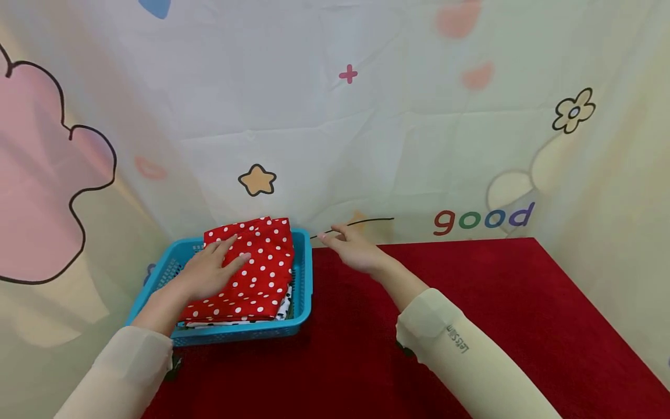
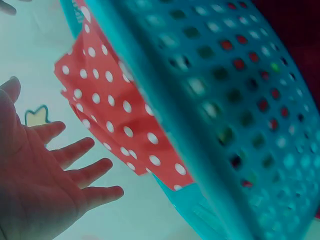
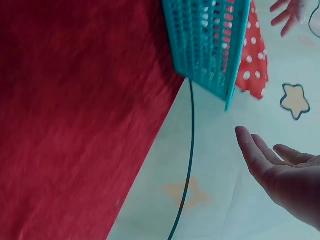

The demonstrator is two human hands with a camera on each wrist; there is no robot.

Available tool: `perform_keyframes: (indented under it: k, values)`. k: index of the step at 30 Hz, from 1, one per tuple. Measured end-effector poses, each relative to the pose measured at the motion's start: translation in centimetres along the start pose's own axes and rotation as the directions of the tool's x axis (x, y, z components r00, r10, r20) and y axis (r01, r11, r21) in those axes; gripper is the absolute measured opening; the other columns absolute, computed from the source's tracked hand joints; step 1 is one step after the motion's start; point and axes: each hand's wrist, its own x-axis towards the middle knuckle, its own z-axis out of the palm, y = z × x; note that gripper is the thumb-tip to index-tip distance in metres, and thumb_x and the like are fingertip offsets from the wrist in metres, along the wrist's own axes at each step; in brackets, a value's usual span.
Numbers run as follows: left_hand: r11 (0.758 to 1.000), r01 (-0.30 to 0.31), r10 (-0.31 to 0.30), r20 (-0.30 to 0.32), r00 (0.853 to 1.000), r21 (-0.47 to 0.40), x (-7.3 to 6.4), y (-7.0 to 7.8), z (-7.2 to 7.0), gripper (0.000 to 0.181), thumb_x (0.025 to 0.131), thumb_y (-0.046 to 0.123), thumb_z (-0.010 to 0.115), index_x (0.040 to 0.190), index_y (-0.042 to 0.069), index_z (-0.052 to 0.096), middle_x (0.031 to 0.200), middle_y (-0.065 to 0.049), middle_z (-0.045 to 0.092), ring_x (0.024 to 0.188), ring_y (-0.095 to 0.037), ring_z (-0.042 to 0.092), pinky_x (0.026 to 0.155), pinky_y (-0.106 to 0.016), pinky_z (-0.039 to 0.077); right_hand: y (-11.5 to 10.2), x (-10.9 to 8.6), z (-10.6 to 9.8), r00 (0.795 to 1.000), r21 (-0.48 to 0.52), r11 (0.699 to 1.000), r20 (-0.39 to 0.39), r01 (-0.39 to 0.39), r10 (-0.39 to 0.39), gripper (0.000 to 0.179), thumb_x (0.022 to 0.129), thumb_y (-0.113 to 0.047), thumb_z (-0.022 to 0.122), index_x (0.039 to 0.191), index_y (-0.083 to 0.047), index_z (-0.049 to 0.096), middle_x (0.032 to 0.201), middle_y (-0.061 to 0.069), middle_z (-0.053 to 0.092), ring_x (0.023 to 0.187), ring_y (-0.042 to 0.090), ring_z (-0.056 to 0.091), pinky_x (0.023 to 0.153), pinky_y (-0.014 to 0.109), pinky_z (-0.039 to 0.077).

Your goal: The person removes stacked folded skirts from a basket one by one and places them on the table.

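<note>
A blue plastic basket [image 1: 302, 279] with perforated sides stands at the left of the table. Folded red cloth with white dots [image 1: 264, 273] lies in it, its back edge rising above the rim. Beneath the red cloth, a white cloth with black spots [image 1: 285, 304] peeks out at the front right. My left hand [image 1: 209, 269] hovers over the red cloth with fingers spread; the left wrist view shows its palm [image 2: 40, 175] apart from the cloth. To the right of the basket, my right hand [image 1: 356, 249] is in the air, fingers extended, holding nothing.
Dark red cloth [image 1: 471, 302] covers the table, its back edge meeting a pale printed curtain [image 1: 398, 145]. The curtain also hangs along both sides. Stars, a flower and the word "good" [image 1: 484, 219] are printed on it.
</note>
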Motion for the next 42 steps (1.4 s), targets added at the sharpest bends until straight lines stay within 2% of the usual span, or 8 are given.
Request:
perform_keyframes:
  k: [8,11,16,20,26,31,38,42]
  values:
    - [0.996,0.038,-0.037,0.012,0.999,-0.084,-1.1,-3.5,0.1,0.096,0.101,0.061,0.052,0.165,0.003,0.011,0.160,-0.038,0.019,0.144,-0.060,0.022,0.094,-0.069,0.054,-1.4,0.3,2.5,1.000,0.161,0.987,0.022,0.000,-0.003,0.074,0.104,-0.050,0.056,0.162,-0.014,0.030,0.155,0.012,0.049,0.133,0.032,0.057,0.102,0.042,0.058]
    - [0.993,0.055,-0.055,0.010,0.998,-0.104,-1.2,-4.7,0.4,0.097,0.101,0.059,0.053,0.165,0.000,0.009,0.159,-0.038,0.021,0.143,-0.060,0.023,0.092,-0.068,0.055,-2.0,0.2,3.5,0.999,0.212,0.977,0.047,-0.012,0.002,0.076,0.103,-0.049,0.057,0.163,-0.012,0.028,0.157,0.013,0.047,0.134,0.035,0.058,0.102,0.043,0.058]
    - [0.985,0.098,-0.090,0.059,0.994,-0.142,-1.2,-6.4,0.8,0.101,0.102,0.056,0.053,0.162,-0.007,0.001,0.159,-0.041,0.018,0.144,-0.062,0.019,0.094,-0.066,0.056,-2.8,-0.1,5.3,0.997,0.267,0.963,0.082,-0.032,0.011,0.080,0.102,-0.047,0.061,0.164,-0.011,0.025,0.156,0.014,0.047,0.131,0.035,0.058,0.101,0.046,0.058]
    - [0.972,0.142,-0.125,0.101,0.987,-0.188,-1.2,-7.7,1.3,0.105,0.104,0.058,0.049,0.160,-0.011,-0.007,0.160,-0.043,0.012,0.145,-0.064,0.016,0.098,-0.068,0.052,-3.2,-0.1,6.9,0.995,0.299,0.953,0.099,-0.047,0.017,0.075,0.101,-0.046,0.063,0.160,-0.012,0.032,0.148,0.015,0.053,0.133,0.037,0.054,0.100,0.050,0.058]
    - [0.938,0.203,-0.157,0.178,0.971,-0.281,-1.1,-9.1,2.0,0.106,0.104,0.060,0.045,0.159,-0.008,-0.015,0.161,-0.042,0.007,0.145,-0.064,0.017,0.100,-0.066,0.053,-3.3,0.3,10.1,0.993,0.320,0.944,0.106,-0.078,0.046,0.067,0.097,-0.043,0.069,0.151,-0.015,0.041,0.137,0.011,0.060,0.128,0.033,0.057,0.100,0.061,0.054]
    - [0.911,0.241,-0.161,0.250,0.955,-0.334,-0.9,-9.9,2.7,0.106,0.105,0.063,0.040,0.158,-0.009,-0.016,0.158,-0.043,0.008,0.142,-0.064,0.018,0.098,-0.063,0.055,-2.7,0.9,12.4,0.992,0.305,0.945,0.080,-0.117,0.097,0.074,0.095,-0.039,0.073,0.153,-0.012,0.037,0.130,0.008,0.058,0.122,0.027,0.056,0.097,0.059,0.056]
    - [0.850,0.235,-0.117,0.267,0.957,-0.472,-0.2,-11.9,4.3,0.102,0.102,0.067,0.044,0.164,0.002,-0.003,0.156,-0.033,0.027,0.140,-0.050,0.035,0.091,-0.043,0.062,-2.3,1.5,13.7,0.992,0.373,0.920,0.077,-0.120,0.098,0.082,0.094,-0.034,0.075,0.157,-0.013,0.026,0.132,0.008,0.055,0.124,0.026,0.055,0.092,0.049,0.062]
    - [0.838,0.228,-0.107,0.262,0.959,-0.495,-0.2,-11.9,4.4,0.103,0.101,0.068,0.045,0.163,0.000,-0.002,0.152,-0.033,0.030,0.137,-0.049,0.038,0.088,-0.040,0.062,-2.2,1.8,13.9,0.991,0.376,0.917,0.063,-0.135,0.120,0.080,0.094,-0.034,0.074,0.155,-0.013,0.027,0.127,0.008,0.057,0.118,0.025,0.057,0.087,0.046,0.063]
